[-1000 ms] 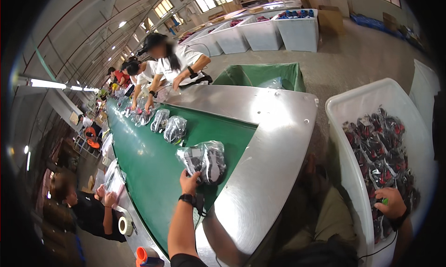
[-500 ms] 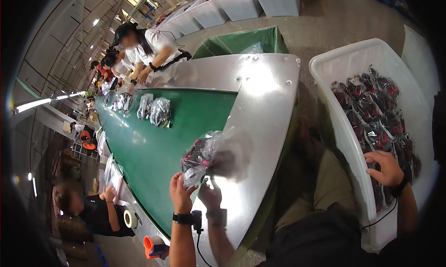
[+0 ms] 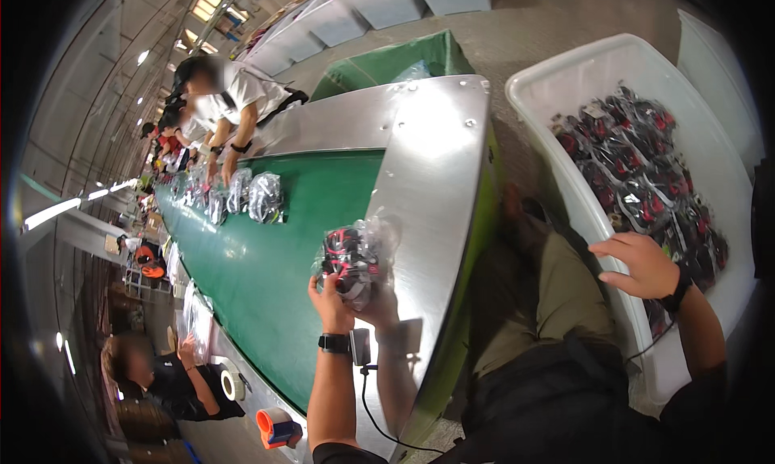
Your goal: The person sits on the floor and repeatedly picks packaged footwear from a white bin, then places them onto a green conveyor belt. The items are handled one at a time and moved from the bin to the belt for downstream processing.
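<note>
My left hand (image 3: 330, 303) grips the lower edge of a clear plastic bag (image 3: 353, 262) with black and pinkish-red contents, whose kind I cannot make out. The bag is above the inner edge of the metal table end (image 3: 428, 165), beside the green conveyor belt (image 3: 266, 262). My right hand (image 3: 642, 264), open and with nothing in it, hovers at the near-left wall of a large white bin (image 3: 557, 177). Many similar bagged black and red items (image 3: 638, 165) lie heaped in that bin.
More clear bags (image 3: 265, 197) lie farther up the belt, where a co-worker in white (image 3: 242, 100) reaches in. Another person in dark clothing (image 3: 182, 383) stands left. An orange tape dispenser (image 3: 274, 428) and a tape roll (image 3: 232, 385) sit on the left edge.
My left hand has turned the bag more upright and shifted it slightly right. My right hand has moved left, from over the heap toward the bin's wall. The co-worker now touches the bags on the belt.
</note>
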The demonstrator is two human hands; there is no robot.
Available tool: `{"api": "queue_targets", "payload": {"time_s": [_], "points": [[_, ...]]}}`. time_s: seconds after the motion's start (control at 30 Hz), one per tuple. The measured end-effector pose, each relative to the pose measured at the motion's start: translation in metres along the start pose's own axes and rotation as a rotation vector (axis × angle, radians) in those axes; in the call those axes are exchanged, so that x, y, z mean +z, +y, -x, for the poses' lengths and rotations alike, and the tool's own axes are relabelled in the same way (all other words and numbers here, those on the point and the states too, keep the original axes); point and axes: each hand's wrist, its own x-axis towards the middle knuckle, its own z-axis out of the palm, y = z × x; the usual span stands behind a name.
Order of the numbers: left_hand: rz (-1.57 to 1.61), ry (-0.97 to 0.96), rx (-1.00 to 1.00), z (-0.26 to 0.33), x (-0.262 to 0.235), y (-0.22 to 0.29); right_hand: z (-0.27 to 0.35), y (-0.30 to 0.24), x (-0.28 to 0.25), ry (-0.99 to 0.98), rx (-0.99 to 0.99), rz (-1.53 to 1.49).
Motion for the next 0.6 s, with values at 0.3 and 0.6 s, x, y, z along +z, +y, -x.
{"api": "queue_targets", "payload": {"time_s": [0.3,0.6], "points": [[0.074,-0.424,-0.080,0.104,0.060,0.006,-0.023,-0.029,0.025,0.181,-0.317,-0.015],[0.153,-0.772,-0.200,0.236,0.182,-0.026,-0.022,-0.077,0.042,0.354,-0.435,0.243]]}}
